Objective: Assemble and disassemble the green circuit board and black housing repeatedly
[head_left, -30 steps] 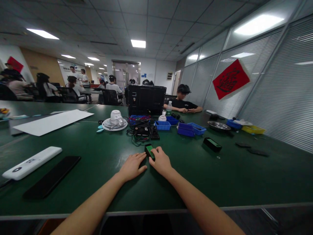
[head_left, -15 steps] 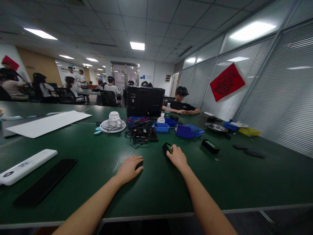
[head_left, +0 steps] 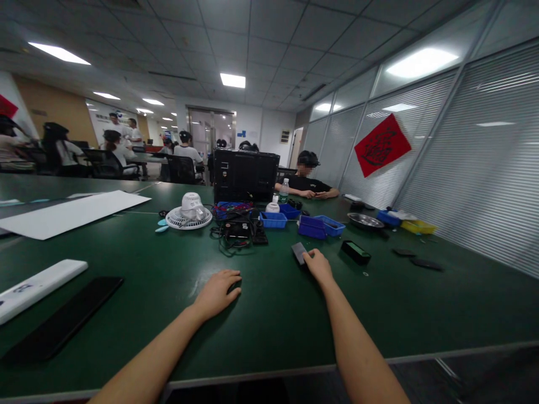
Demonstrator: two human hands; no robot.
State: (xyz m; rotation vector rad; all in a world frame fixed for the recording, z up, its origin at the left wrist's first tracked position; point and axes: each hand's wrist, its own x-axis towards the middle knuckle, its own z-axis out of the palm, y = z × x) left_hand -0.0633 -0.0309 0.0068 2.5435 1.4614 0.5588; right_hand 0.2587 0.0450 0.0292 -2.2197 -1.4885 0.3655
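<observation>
My right hand (head_left: pixel 319 266) pinches the near right end of a small black box (head_left: pixel 298 252). The box's flat grey face is toward me, and my fingers cover part of it. My left hand (head_left: pixel 218 292) lies on the green table (head_left: pixel 261 320), palm down, with its fingers stretched and the thumb apart; nothing is in it. A similar black box with a green inside (head_left: pixel 356 252) sits to the right of my right hand. A small pale ring (head_left: pixel 365 274) lies near that box.
Ahead are blue trays (head_left: pixel 312 227), a tangle of cables with a black device (head_left: pixel 237 230), a white fan (head_left: pixel 189 213) and a monitor's back (head_left: pixel 245 177). A long white bar (head_left: pixel 42 286) and a black panel (head_left: pixel 67 314) lie left. Another person (head_left: pixel 309 177) sits across the table.
My right hand has turned the black box, so a grey face shows where its green inside showed before. My left hand stays on the table. The view has shifted slightly.
</observation>
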